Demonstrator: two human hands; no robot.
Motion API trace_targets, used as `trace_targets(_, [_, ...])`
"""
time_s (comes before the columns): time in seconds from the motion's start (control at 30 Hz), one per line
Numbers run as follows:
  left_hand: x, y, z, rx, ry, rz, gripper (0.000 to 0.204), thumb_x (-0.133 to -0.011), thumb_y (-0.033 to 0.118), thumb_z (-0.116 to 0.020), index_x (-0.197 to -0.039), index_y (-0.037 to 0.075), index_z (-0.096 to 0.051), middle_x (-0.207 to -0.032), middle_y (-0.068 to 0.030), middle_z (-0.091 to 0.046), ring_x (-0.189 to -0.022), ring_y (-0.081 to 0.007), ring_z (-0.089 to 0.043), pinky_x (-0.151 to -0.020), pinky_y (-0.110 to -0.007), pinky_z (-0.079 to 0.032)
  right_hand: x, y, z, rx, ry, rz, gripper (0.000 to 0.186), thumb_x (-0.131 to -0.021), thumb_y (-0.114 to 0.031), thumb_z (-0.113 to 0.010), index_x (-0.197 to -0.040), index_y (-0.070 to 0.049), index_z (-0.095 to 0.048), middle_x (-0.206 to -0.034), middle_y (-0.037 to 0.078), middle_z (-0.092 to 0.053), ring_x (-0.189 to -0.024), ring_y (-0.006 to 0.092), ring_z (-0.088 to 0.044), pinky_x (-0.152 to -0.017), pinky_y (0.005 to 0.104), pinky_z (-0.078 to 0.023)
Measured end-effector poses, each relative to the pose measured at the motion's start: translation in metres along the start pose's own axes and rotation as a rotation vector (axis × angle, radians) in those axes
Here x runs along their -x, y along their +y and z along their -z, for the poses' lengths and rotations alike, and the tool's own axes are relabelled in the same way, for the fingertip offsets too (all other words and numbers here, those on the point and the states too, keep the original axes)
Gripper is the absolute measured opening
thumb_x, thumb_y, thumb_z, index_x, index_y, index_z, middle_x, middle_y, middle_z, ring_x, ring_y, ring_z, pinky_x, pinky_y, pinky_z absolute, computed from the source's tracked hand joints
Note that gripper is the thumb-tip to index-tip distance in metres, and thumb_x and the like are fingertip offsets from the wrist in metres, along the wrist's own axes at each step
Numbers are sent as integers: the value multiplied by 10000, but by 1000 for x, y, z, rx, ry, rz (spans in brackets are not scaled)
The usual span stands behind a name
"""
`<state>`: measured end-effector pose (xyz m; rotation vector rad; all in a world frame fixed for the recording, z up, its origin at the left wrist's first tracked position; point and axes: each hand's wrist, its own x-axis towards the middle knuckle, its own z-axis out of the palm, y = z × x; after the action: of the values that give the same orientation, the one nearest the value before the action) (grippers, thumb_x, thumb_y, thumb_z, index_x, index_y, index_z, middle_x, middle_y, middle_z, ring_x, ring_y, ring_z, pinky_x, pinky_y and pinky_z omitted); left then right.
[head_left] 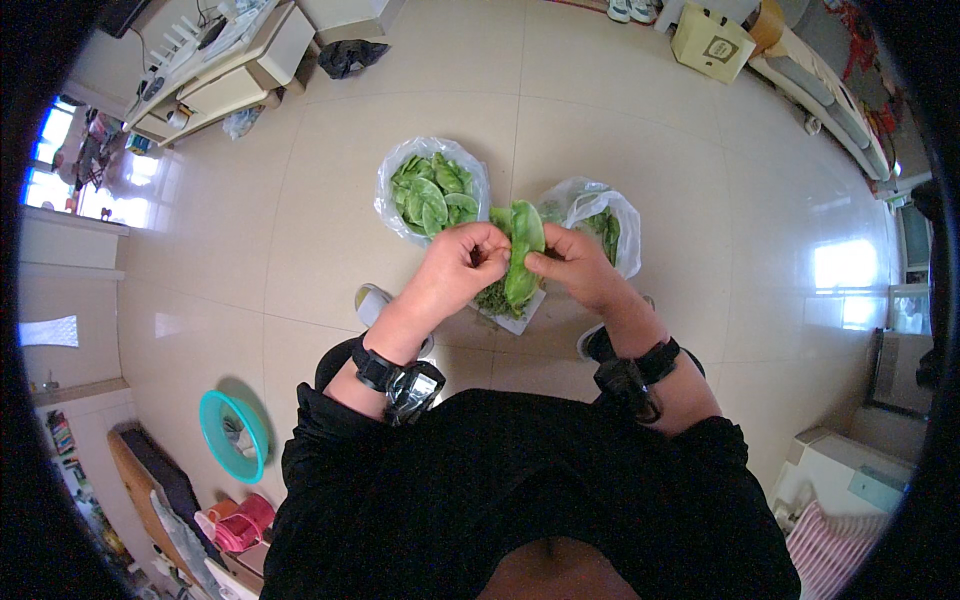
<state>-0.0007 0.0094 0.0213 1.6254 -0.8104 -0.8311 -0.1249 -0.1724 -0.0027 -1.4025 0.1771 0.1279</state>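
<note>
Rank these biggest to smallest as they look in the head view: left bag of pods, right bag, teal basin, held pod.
Left bag of pods
Right bag and teal basin: too close to rank, bag partly hidden
Held pod

On the glossy tiled floor point(430, 100), toward its near left corner, I see a teal basin point(213, 412), with a pink container point(246, 522) near it. At the floor's far left edge stands a cream cabinet point(225, 90), a crumpled black bag point(350, 58) beside it. Toward the far right corner I see a pale yellow bag point(705, 42) near light shoes point(632, 10).
</note>
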Motion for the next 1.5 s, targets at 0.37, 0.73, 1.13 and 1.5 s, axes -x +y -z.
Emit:
trace_targets(0.37, [1,4,-3,-67,69,-105,63,-848,11,-623,-814,42,-580,-712,46,-511,-642,-34,-461,-569,-206,-381,-2,6,-5,-25,81,32,262,-963,-165,-627,-1173,-8,-620,-991,-8,-654,-904,86,-583,-825,283,-497])
trace_targets(0.73, [-1,9,-2,-278,298,-184,51,-831,39,-625,-851,7,-590,-734,-72,-550,-607,-164,-530,-550,-298,-441,1,4,-5,-125,51,-39,271,-972,-198,-620,-1168,-12,-639,-998,-14,-652,-924,94,-587,-846,282,-483])
trace_targets(1.13, [0,8,-4,-147,72,-145,60,-926,82,-642,-920,27,-618,-797,2,-541,-690,-73,-488,-610,-240,-401,1,4,-4,-160,75,0,302,-978,-231,-617,-1199,-26,-635,-1033,-8,-661,-970,97,-586,-887,280,-469])
trace_targets(1.5, [0,3,-10,-84,121,-105,77,-906,55,-644,-853,27,-595,-766,27,-532,-672,-48,-473,-580,-227,-387,1,5,-5,-103,65,-16,270,-978,-214,-612,-1165,-21,-631,-1011,-7,-659,-939,94,-588,-856,284,-480])
